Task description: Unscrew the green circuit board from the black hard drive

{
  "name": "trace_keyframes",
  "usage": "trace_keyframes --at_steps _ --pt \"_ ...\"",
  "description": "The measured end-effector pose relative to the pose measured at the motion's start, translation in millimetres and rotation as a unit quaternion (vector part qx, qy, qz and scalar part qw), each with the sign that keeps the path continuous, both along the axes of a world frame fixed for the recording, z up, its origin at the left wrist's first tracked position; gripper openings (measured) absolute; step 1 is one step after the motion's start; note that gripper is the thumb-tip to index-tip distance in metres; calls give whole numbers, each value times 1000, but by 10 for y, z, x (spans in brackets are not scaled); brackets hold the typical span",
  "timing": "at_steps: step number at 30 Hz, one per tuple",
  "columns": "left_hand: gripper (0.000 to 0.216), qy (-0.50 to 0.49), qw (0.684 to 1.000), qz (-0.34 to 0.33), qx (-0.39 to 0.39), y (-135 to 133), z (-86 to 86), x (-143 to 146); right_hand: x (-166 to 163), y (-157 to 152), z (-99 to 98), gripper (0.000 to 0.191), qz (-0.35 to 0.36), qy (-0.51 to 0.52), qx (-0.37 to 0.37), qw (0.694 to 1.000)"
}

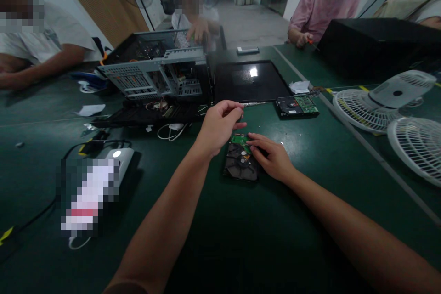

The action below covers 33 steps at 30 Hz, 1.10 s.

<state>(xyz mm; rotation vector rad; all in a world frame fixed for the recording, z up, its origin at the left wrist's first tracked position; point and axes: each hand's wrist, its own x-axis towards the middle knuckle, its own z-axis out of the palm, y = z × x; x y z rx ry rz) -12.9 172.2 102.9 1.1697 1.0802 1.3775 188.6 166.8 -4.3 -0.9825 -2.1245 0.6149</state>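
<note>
A hard drive lies flat before me, its green circuit board facing up at the far end. Just above that end, my left hand is closed in a pinch, little finger sticking out. A thin silvery tool like tweezers extends rightward from its fingertips; its near end is hidden by them. My right hand rests at the drive's right side with fingers extended, their tips touching the board's edge. Beyond it sits a second hard drive, also board side up.
An opened computer case stands far left, beside a flat black panel. White fan parts lie right. A lit white device and cables are left. Several people sit around the table; one has a hand on the case.
</note>
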Motion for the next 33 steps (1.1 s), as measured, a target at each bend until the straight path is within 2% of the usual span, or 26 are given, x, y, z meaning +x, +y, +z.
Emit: trace_keyframes --at_steps 7,23,29,33 --pt "5 26 999 24 7 3 -19 0 -3 -9 11 26 -5 0 -1 1000" --pt "10 64 996 -9 55 -2 -73 -4 0 -3 17 26 -2 1 -1 1000" --pt "16 80 996 1 43 14 -59 -33 1 -2 12 26 -2 0 2 1000" --pt "18 44 999 -9 25 2 -15 -29 -6 -6 21 26 -6 3 0 1000"
